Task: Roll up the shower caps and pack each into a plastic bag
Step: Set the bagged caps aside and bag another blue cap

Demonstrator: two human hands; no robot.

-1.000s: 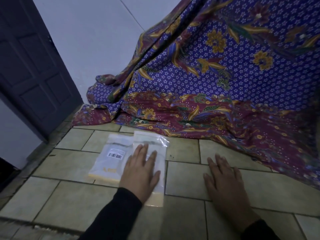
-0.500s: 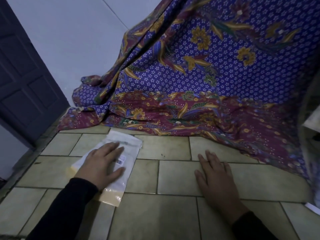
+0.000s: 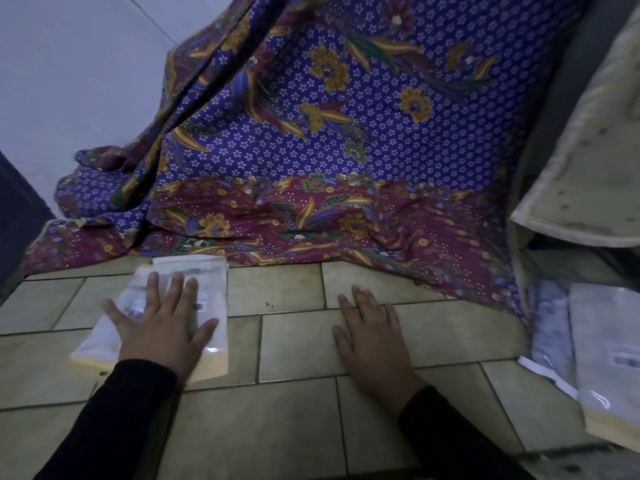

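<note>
Left hand [image 3: 159, 327] is down flat on two bags [image 3: 211, 282] stacked on the floor [image 3: 294, 341], just in front of the cloth [image 3: 346, 150] hem, towards its left end. The fingers [image 3: 152, 292] are spread straight, pressing and gripping nothing. Right hand [image 3: 370, 334] lies palm-down on bare tile in front of the cloth's middle, fingers straight and holding nothing.

The top bag runs lengthwise from the hem towards the person, its yellowish end farthest from the cloth. The one beneath is skewed, with that end swung out leftward. Whether caps are inside, I cannot tell.

These look like thin, glossy film: light, floppy and likely to slide on each other and on tile. A flat palm will only shove them, so I'd pinch a short edge, the one nearest the cloth where a mouth probably sits, and peel one off. Another pile [image 3: 602, 341] waits off the cloth's right corner.
</note>
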